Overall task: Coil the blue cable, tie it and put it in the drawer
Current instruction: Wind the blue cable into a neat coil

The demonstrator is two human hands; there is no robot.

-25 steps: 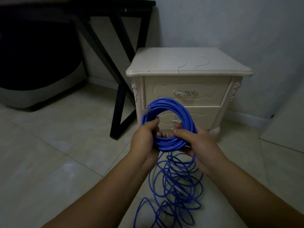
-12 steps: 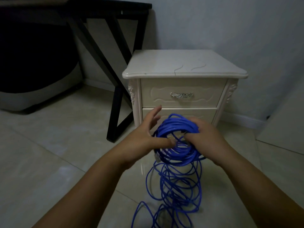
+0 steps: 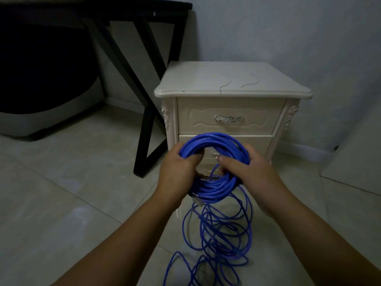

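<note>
The blue cable [image 3: 214,141] forms a round coil held up in front of a cream nightstand [image 3: 233,83]. My left hand [image 3: 177,172] grips the coil's left side, fingers curled through the ring. My right hand [image 3: 249,174] grips the right side, thumb lying across the strands. A clear plug end [image 3: 196,200] sticks out under the coil. The loose rest of the cable [image 3: 222,234] hangs down in tangled loops onto the floor. Both drawers are shut; the top drawer [image 3: 228,116] has a silver handle, the lower one is partly hidden by the coil.
A black table with crossed legs [image 3: 144,104] stands left of the nightstand. A dark seat with a grey base [image 3: 47,104] sits under it at far left. Pale floor tiles [image 3: 68,193] spread to the left, and a light panel [image 3: 356,159] leans at the right.
My left hand, which had let go and opened half a second ago, now grips the coil's left side again. The coil has been turned and raised slightly.
</note>
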